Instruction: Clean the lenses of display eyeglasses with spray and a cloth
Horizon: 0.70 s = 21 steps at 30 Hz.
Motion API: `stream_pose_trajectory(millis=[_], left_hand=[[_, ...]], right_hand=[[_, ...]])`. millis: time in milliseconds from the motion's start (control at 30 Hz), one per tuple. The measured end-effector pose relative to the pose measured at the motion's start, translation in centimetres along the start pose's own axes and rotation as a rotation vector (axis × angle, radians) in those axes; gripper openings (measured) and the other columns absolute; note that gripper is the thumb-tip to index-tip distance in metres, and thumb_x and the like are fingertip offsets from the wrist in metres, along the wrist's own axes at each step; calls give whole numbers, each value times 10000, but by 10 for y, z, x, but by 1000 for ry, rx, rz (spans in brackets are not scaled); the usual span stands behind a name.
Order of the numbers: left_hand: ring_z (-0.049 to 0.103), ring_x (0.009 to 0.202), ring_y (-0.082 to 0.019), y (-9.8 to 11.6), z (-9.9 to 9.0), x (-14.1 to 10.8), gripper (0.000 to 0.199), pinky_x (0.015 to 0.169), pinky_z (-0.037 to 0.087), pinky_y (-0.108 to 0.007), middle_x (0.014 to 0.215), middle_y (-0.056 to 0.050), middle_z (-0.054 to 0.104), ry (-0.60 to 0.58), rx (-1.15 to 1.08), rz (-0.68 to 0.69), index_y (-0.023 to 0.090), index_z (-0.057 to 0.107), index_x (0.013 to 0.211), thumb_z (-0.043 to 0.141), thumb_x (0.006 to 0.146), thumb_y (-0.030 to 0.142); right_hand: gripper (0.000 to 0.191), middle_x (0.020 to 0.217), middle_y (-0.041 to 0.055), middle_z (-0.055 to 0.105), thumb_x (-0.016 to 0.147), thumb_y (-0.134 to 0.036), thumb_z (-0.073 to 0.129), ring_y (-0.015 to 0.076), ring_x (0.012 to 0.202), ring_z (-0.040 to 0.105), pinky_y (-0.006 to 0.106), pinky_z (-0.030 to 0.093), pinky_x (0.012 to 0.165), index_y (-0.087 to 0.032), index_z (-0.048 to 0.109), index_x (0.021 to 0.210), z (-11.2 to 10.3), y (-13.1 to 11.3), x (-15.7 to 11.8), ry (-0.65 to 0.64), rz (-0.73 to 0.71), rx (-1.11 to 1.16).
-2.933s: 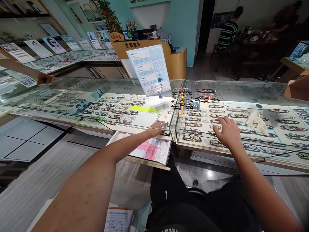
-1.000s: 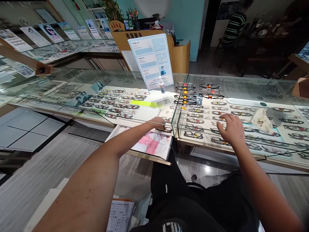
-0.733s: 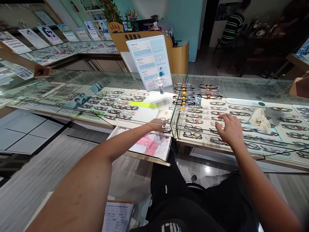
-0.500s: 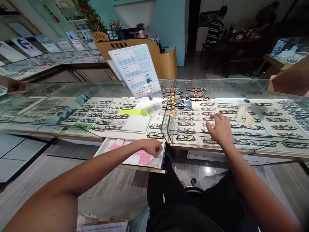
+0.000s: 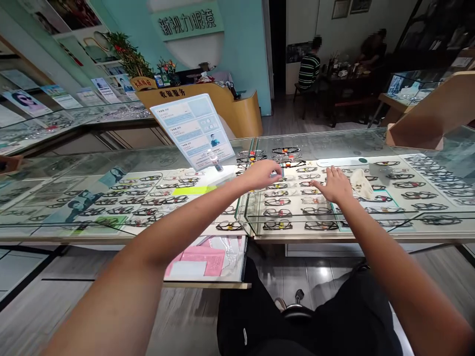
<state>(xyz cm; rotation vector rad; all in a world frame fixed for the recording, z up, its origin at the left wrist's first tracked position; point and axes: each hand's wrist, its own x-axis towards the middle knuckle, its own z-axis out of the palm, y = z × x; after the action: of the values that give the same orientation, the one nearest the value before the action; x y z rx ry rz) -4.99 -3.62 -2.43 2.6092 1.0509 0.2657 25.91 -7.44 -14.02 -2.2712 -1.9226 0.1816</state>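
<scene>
My left hand (image 5: pixel 261 175) is over the glass counter (image 5: pixel 256 198), beside the stacked eyeglasses (image 5: pixel 286 150). Its fingers curl together in a pinch, and whatever they hold is too small to make out. Flat on the glass top, fingers spread, my right hand (image 5: pixel 336 186) holds nothing. A crumpled pale cloth (image 5: pixel 361 184) lies just right of it. Rows of glasses (image 5: pixel 277 212) show beneath the glass. Below my left forearm, an open drawer (image 5: pixel 208 284) contains a pink packet (image 5: pixel 204 257) and clear plastic.
A tilted information sign (image 5: pixel 193 131) and a small spray bottle (image 5: pixel 215 160) stand on the counter at the left. A brown box (image 5: pixel 430 113) is at the right. Two people sit at a table in the back, one in a striped shirt (image 5: pixel 308 70).
My left hand has moved up and right from over the drawer to over the counter near the stacked glasses. My right hand stays on the glass. The view has tilted up.
</scene>
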Motion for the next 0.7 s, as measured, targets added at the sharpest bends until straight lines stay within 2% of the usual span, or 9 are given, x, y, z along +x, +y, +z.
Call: stream_pose_trajectory(millis=[67,167,233,333,500,600,700], left_hand=[[627,1219,-288,-14,5,39,276,1038,451,-404,1292,-95,749,70,304,-4,184,775,1172,607,996,316],[568,1298,-314,-28,17,85,393,1069,425,-435,1441,-115,689,5,492,-24,170,754,1300,592,1007,375],[558,1283,-327,-33,24,107,401,1074,410,-447,1404,-141,703,-38,548,-49,148,776,1256,611,983,391],[566,1233,-337,-38,35,131,353,1074,390,-455,1246,-183,748,-62,584,-81,108,811,1104,655,933,374],[584,1146,-327,-43,50,151,297,1031,381,-452,1070,-202,765,-85,618,-121,95,820,957,603,944,298],[579,1170,-340,-41,55,147,299,1019,367,-470,1153,-217,762,-66,629,-99,84,822,988,548,963,203],[566,1238,-344,-38,54,129,297,1035,355,-473,1277,-192,747,-48,629,-35,107,826,1053,547,961,147]], right_hand=[[1166,1824,194,169,942,-890,277,381,1696,160,519,167,1371,-24,232,1721,2,2,5,15,-6,12],[1159,1814,203,209,947,-889,266,388,1689,180,538,190,1360,-21,251,1715,6,2,5,45,-17,18],[1163,1810,207,222,944,-896,256,393,1686,188,546,200,1354,-24,256,1713,7,1,5,47,-20,18],[1162,1807,211,226,943,-901,243,400,1681,197,553,201,1349,-30,257,1713,5,0,4,43,-18,23],[1130,1811,206,219,956,-880,248,404,1680,197,559,194,1348,-44,252,1717,2,-1,4,38,-15,35],[1114,1813,200,214,964,-864,262,397,1681,197,552,196,1349,-40,259,1714,2,-1,4,38,-19,32],[1117,1813,197,215,958,-872,264,397,1681,200,557,205,1345,-50,264,1715,4,1,5,39,-13,29]])
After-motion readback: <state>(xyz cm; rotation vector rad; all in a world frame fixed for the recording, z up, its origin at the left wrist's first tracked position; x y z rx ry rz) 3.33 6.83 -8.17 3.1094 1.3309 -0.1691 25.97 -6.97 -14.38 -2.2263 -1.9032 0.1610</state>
